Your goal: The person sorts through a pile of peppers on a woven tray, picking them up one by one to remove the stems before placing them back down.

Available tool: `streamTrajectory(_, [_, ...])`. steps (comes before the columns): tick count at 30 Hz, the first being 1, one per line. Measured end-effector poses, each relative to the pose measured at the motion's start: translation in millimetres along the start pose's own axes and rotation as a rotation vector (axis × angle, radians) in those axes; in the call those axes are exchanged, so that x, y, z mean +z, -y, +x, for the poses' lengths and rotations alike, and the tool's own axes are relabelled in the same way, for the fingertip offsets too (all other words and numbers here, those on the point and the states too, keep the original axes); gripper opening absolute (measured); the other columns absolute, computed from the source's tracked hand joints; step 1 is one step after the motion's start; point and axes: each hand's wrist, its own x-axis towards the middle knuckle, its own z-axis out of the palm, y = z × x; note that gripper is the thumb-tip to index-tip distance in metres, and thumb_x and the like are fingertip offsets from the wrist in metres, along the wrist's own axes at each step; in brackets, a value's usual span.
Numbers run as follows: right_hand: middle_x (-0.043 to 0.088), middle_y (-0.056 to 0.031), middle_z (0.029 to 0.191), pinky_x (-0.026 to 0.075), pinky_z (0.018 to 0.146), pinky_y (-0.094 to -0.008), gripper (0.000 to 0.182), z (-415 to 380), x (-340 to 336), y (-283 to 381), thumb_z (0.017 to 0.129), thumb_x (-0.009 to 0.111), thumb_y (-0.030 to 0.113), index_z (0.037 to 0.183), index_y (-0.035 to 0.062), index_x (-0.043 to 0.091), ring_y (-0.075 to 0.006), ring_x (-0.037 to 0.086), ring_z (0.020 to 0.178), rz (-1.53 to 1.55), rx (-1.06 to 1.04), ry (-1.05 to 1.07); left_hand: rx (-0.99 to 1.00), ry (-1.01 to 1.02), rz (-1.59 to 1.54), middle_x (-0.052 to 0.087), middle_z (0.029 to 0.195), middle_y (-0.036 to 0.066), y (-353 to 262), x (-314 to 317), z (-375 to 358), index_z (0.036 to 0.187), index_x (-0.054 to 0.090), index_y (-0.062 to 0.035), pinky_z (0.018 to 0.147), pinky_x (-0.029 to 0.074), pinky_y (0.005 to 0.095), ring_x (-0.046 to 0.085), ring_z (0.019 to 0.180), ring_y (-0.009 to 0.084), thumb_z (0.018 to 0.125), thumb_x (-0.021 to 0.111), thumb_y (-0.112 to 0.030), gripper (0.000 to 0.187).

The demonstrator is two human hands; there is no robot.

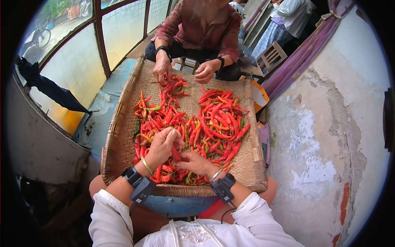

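Observation:
A wide woven basket tray (117, 131) lies in front of me, bearing red chili peppers (222, 115) in heaps, with some green and yellowish ones among them. Over the near part of the heap, my left hand (164, 148) is closed, its fingertips curled together; whatever it may hold is hidden. Close beside it on the right, my right hand (196, 163) pinches a red pepper (176, 154) between thumb and fingers. A gold bangle circles my left wrist and a silver one my right.
Across the tray sits a person in a dark red shirt (199, 24), both hands over the far peppers. Windows and a folded dark umbrella (57, 88) are at left. A worn wall (321, 136) and purple curtain (300, 53) stand at right, with another person behind.

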Motion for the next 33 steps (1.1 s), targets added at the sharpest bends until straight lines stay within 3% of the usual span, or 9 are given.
streamTrajectory(2, [0.055,-0.0003,0.071,0.041,0.061,-0.0241,0.023,2,-9,-8,0.081,0.059,0.020,0.097,0.0029,0.059,-0.0069,0.049,0.065,-0.264,-0.037,-0.113,0.029,-0.018,-0.007,0.057,0.070,0.003,-2,0,1,0.086,0.052,-0.0025,0.059,0.046,0.0226,0.055,0.063,0.0095,0.092,0.040,-0.020,0.022])
streamTrajectory(6, [0.055,0.0005,0.069,0.040,0.060,-0.0253,0.024,-4,-12,2,0.080,0.060,0.021,0.097,0.0040,0.059,-0.0073,0.048,0.064,-0.198,-0.016,-0.253,-0.045,0.019,-0.031,0.058,0.079,0.004,-3,-1,1,0.092,0.053,-0.0037,0.064,0.047,0.0233,0.056,0.072,0.0091,0.090,0.046,-0.015,0.014])
streamTrajectory(15, [0.051,-0.0070,0.058,0.040,0.056,-0.0280,0.025,-10,-20,16,0.080,0.059,0.027,0.084,0.0021,0.060,-0.0134,0.049,0.057,-0.587,0.002,-0.224,-0.072,-0.055,0.083,0.059,0.075,0.001,-2,-4,3,0.091,0.056,0.0000,0.065,0.045,0.0216,0.053,0.071,0.0065,0.085,0.054,-0.012,0.014])
streamTrajectory(19, [0.055,0.0003,0.061,0.040,0.049,-0.0216,0.020,-17,-53,28,0.083,0.055,0.021,0.080,0.0011,0.059,-0.0081,0.052,0.056,-0.145,0.131,-0.451,0.145,-0.259,0.262,0.061,0.088,0.008,9,-15,10,0.095,0.057,0.0003,0.066,0.046,0.0261,0.057,0.077,0.0158,0.083,0.056,-0.015,0.019])
streamTrajectory(21, [0.058,-0.0029,0.075,0.042,0.047,-0.0177,0.033,-17,-75,22,0.085,0.053,0.023,0.109,0.0002,0.049,-0.0066,0.055,0.062,0.273,-0.076,-0.598,0.182,-0.029,0.956,0.059,0.088,0.012,-6,-16,4,0.093,0.059,-0.0013,0.071,0.046,0.0332,0.057,0.078,0.0244,0.077,0.061,-0.019,0.024])
streamTrajectory(23, [0.057,-0.0064,0.089,0.044,0.052,-0.0184,0.042,-16,-82,19,0.085,0.054,0.022,0.119,-0.0004,0.042,-0.0088,0.056,0.074,0.533,-0.192,-0.869,0.113,0.075,1.122,0.057,0.085,0.014,-14,-11,-1,0.090,0.060,-0.0039,0.076,0.044,0.0377,0.053,0.082,0.0300,0.070,0.064,-0.022,0.027])
streamTrajectory(26, [0.054,-0.0077,0.098,0.045,0.056,-0.0202,0.044,-18,-92,1,0.084,0.055,0.019,0.121,-0.0014,0.040,-0.0107,0.055,0.082,0.370,-0.109,-0.960,0.233,0.145,1.424,0.055,0.089,0.011,3,-16,-3,0.089,0.060,-0.0065,0.077,0.043,0.0368,0.050,0.087,0.0299,0.068,0.065,-0.023,0.027])
streamTrajectory(31, [0.060,-0.0038,0.082,0.045,0.063,-0.0228,0.030,-4,-58,-8,0.081,0.057,0.017,0.104,-0.0023,0.054,-0.0103,0.056,0.072,-0.021,0.010,-0.558,0.137,0.195,1.537,0.054,0.089,0.010,2,-15,-6,0.088,0.061,-0.0074,0.071,0.045,0.0366,0.054,0.083,0.0275,0.068,0.066,-0.023,0.026])
streamTrajectory(33, [0.062,-0.0085,0.084,0.046,0.069,-0.0266,0.029,-1,-44,-11,0.077,0.061,0.019,0.098,0.0004,0.058,-0.0138,0.059,0.075,-0.476,0.050,-0.293,0.064,0.233,1.531,0.054,0.088,0.010,4,-16,-6,0.088,0.060,-0.0075,0.068,0.047,0.0372,0.056,0.082,0.0269,0.067,0.065,-0.023,0.026])
